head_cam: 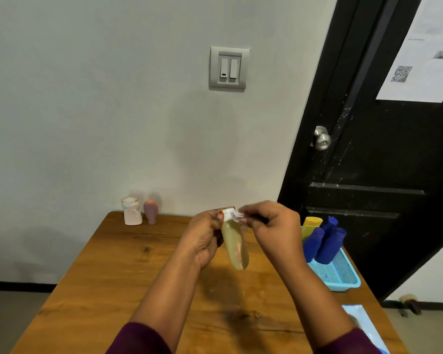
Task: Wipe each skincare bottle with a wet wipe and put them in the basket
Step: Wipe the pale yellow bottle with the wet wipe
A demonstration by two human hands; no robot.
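My left hand (202,238) grips a clear bottle of beige liquid (235,247) near its white cap, holding it above the wooden table (128,272). My right hand (274,231) pinches a small white wet wipe (237,215) against the cap end. A light blue basket (343,274) sits at the table's right edge with a yellow bottle (310,226) and three blue bottles (325,242) standing in it. A white bottle (132,212) and a pink bottle (151,212) stand at the table's far left corner by the wall.
A pale blue wipes packet (366,325) lies at the table's near right edge. A black door (374,154) with a metal knob stands behind the basket. A light switch is on the wall.
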